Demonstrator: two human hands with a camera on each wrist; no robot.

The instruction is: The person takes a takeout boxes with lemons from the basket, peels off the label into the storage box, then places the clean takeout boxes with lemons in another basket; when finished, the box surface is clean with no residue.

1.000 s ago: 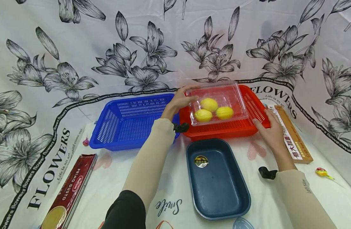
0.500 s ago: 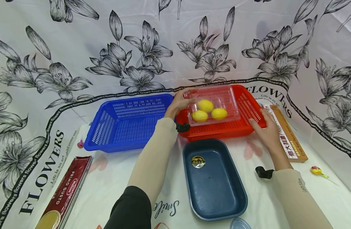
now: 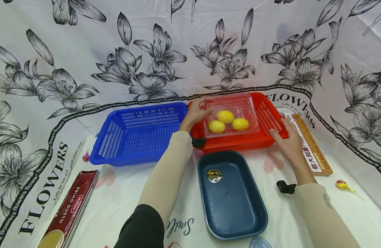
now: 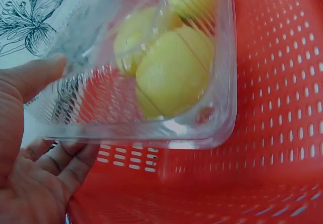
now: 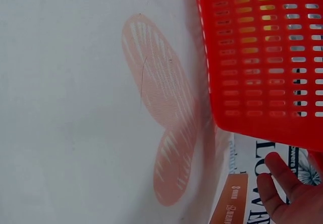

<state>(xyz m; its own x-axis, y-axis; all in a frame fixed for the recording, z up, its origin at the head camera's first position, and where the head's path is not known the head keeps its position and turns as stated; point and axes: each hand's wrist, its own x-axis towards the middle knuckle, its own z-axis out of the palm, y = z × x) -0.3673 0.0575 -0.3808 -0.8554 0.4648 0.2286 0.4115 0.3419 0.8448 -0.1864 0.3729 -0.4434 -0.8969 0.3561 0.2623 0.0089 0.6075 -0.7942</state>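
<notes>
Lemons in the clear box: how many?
3. All sit in the clear box inside the red basket: one at the back, one front-left, one front-right. Nothing suggests a hidden fourth.

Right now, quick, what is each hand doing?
Left hand: grips the clear box of lemons.
Right hand: fingers straight, touching the red basket.

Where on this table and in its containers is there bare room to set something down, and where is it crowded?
The blue basket and the dark blue tray hold nothing. Bare cloth lies between the pasta box and the tray. The red basket is crowded: the clear box of lemons fills it, with the left hand gripping the box and the right hand at its rim.
</notes>
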